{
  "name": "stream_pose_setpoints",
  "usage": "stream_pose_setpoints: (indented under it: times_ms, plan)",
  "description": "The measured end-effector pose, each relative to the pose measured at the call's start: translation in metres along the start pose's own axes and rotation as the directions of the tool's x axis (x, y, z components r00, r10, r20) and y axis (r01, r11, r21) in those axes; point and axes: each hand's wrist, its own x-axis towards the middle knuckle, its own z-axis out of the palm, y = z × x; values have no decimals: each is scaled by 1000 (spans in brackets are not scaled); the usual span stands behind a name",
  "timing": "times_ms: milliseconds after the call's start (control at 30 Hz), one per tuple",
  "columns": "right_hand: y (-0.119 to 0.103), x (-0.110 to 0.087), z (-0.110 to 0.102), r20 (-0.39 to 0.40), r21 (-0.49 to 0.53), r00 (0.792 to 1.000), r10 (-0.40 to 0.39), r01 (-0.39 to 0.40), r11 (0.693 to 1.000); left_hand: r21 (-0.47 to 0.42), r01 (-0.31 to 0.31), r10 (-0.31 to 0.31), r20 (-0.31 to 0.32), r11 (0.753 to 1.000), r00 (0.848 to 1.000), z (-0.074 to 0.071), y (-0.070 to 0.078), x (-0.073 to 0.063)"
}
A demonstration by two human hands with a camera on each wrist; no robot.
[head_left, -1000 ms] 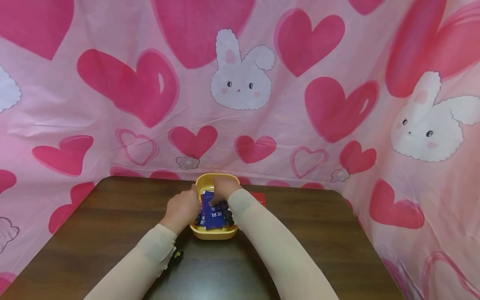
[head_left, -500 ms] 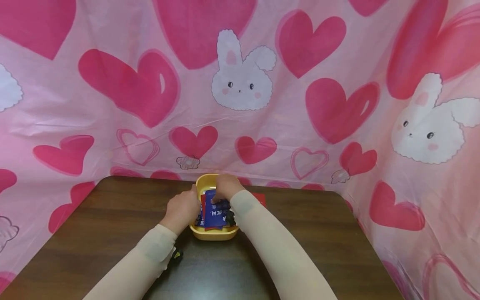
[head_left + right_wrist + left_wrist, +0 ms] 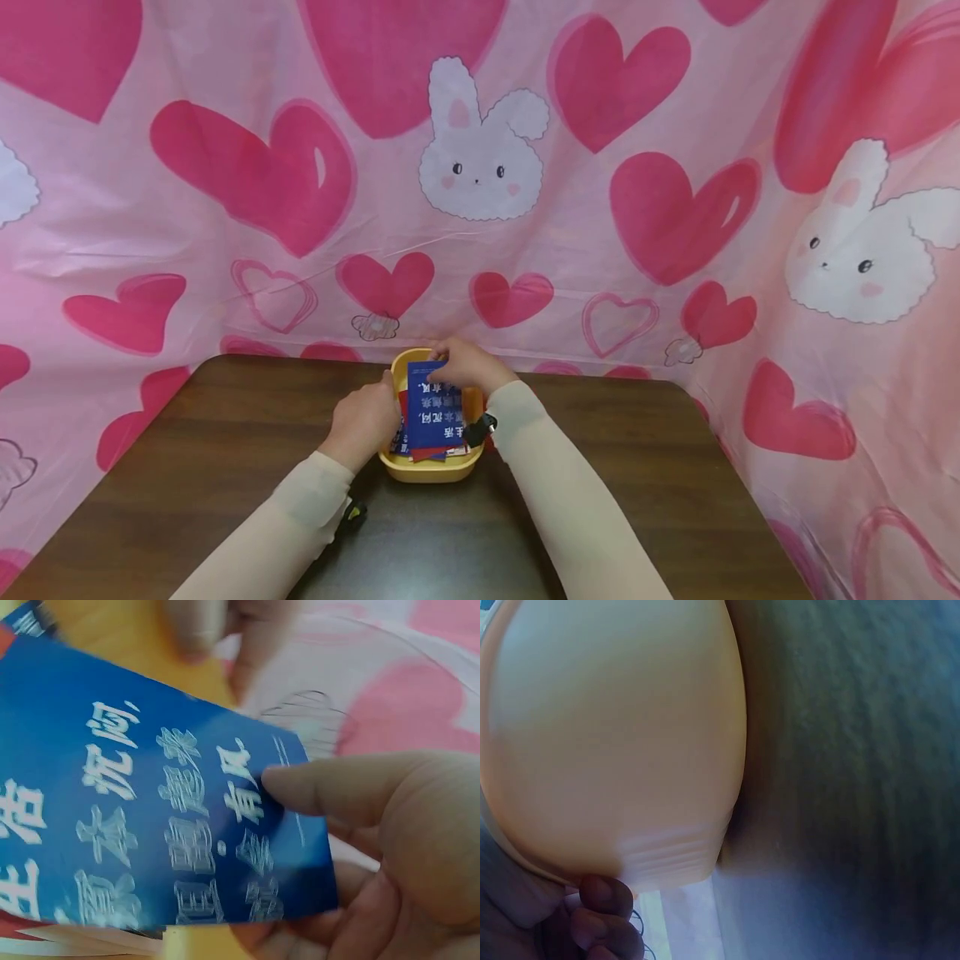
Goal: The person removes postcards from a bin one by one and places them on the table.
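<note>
A yellow plastic basket sits near the far edge of the table. My left hand grips its left rim; in the left wrist view, curled fingers show beside the basket's smooth outer wall. With thumb and fingers, my right hand pinches the far end of a blue card printed with white characters. The right wrist view shows the thumb on the printed face of this card, the other fingers behind it. Beneath it, more red and blue cards lie inside the basket, mostly covered.
The brown wooden table spreads around the basket. A pink curtain with hearts and rabbits hangs right behind the table's far edge and along the sides. A dark camera is strapped under my right wrist, close to the basket's right rim.
My right hand has risen and shifted slightly right and away from me, lifting the blue card's far end, so more of its print shows. The left hand stays on the rim.
</note>
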Motion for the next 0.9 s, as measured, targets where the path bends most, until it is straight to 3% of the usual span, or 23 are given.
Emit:
stream_pose_setpoints:
  times_ms: [200, 400, 667, 800, 900]
  plan:
    - [19, -6, -12, 0, 223, 999, 33, -32, 974, 8, 8, -8, 2, 1000, 1000, 2, 0, 0]
    - [41, -13, -23, -71, 475, 992, 106, -59, 878, -2, 7, -7, -6, 1000, 1000, 3, 1, -1]
    - [78, -36, -47, -215, 616, 962, 166, 1, 788, -16, -2, 2, -16, 1000, 1000, 4, 2, 0]
    - [96, -44, -58, -230, 642, 958, 173, 15, 767, -27, 5, -5, -8, 1000, 1000, 2, 1, 0]
    - [107, -47, -66, -211, 640, 964, 161, 12, 768, -37, 11, -11, -12, 999, 1000, 0, 0, 1]
